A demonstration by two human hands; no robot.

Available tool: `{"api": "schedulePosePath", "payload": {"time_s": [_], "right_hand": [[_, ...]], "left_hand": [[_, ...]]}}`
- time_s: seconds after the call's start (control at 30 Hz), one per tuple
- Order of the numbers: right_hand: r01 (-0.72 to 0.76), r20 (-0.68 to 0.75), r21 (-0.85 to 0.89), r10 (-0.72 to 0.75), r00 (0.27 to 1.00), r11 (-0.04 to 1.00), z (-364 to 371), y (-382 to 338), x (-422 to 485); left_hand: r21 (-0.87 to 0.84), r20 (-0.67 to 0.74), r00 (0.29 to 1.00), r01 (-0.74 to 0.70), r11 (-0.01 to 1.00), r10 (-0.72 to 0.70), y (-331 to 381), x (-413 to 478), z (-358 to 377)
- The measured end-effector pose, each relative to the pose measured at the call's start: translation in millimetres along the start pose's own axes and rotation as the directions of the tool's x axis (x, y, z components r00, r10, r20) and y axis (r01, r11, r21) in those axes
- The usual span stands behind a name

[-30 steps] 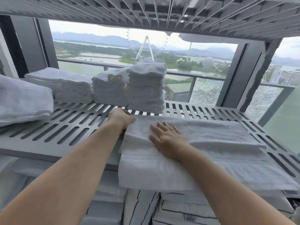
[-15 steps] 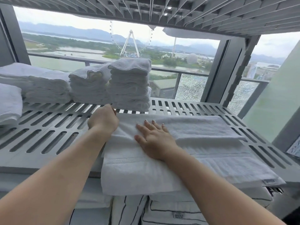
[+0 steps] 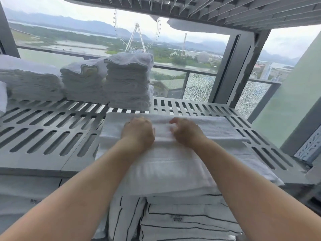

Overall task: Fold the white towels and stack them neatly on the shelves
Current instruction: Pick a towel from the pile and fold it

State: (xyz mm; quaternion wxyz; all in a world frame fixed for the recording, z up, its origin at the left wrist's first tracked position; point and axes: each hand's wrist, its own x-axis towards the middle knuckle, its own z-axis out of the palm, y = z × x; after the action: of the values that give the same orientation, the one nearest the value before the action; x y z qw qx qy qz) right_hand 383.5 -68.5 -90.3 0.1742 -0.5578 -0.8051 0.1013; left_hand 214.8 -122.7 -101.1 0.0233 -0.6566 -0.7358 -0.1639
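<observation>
A long white towel [image 3: 217, 129] lies partly folded across the grey slatted shelf [image 3: 48, 136], its near edge hanging over the shelf front. My left hand [image 3: 139, 132] and my right hand [image 3: 185, 132] sit side by side on its middle, fingers curled into the top layer near the far fold. Three stacks of folded white towels [image 3: 128, 84] stand at the back left of the shelf.
Folded white linens with thin black stripes [image 3: 182, 221] fill the shelf below. Another slatted shelf [image 3: 225, 9] hangs overhead. A grey post [image 3: 238, 70] stands at the back right, with window glass behind. More white towels [image 3: 2, 98] sit at the far left.
My left hand has moved right from the towel's left edge to its middle. My right hand, flat before, has curled its fingers into the cloth. The view has shifted right.
</observation>
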Motion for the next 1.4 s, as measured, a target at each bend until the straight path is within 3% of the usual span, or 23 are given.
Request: {"api": "schedulePosePath", "payload": {"time_s": [0.1, 0.23, 0.5, 0.67, 0.8, 0.9, 1.0, 1.17, 1.27, 1.4], "right_hand": [[0.09, 0.145, -0.163, -0.066, 0.987, 0.983, 1.0, 36.1, -9.5], [0.132, 0.169, -0.241, -0.092, 0.981, 0.962, -8.4, 74.4, -16.0], [-0.073, 0.105, -0.228, 0.099, 0.99, 0.971, -40.0, 165.5, -36.9], [-0.06, 0.131, -0.166, 0.082, 0.988, 0.984, -45.1, 178.7, -38.6], [-0.029, 0.096, -0.115, 0.04, 0.995, 0.993, -44.7, 178.5, -41.1], [0.082, -0.08, -0.089, -0.089, 0.993, 0.993, -46.6, 174.7, -50.1], [0.244, -0.249, -0.125, -0.268, 0.931, 0.962, -52.1, 166.8, -63.8], [0.393, -0.264, -0.094, -0.403, 0.876, 0.915, -64.9, 153.4, -97.7], [0.461, -0.207, -0.096, -0.471, 0.857, 0.882, -60.4, 148.1, -125.0], [0.412, -0.091, -0.104, -0.421, 0.902, 0.905, -48.4, 148.8, -154.3]], "left_hand": [[-0.061, 0.018, 0.999, -0.045, 0.997, 0.046, 29.1, -2.8, 6.0], [-0.023, 0.133, 0.987, -0.086, 0.996, 0.088, 52.6, -5.4, 18.4], [0.122, 0.196, 0.971, 0.116, 0.986, -0.139, 59.4, -12.7, 17.4], [0.145, 0.094, 0.959, 0.252, 0.957, -0.267, 76.9, -30.6, 17.3], [0.065, 0.026, 0.978, 0.206, 0.976, -0.209, 90.2, -57.1, 23.3], [-0.042, -0.022, 0.992, 0.124, 0.991, -0.125, 97.8, -78.0, 24.5], [-0.087, -0.059, 0.998, -0.04, 0.995, 0.035, 108.5, -99.8, 24.3], [-0.14, -0.218, 0.967, -0.162, 0.977, 0.129, 117.8, -122.5, 29.2], [-0.039, -0.104, 0.976, -0.194, 0.98, 0.189, 117.8, -129.5, 27.8], [0.207, 0.065, 0.975, -0.223, 0.953, 0.214, 115.1, -142.0, 28.1]]}}
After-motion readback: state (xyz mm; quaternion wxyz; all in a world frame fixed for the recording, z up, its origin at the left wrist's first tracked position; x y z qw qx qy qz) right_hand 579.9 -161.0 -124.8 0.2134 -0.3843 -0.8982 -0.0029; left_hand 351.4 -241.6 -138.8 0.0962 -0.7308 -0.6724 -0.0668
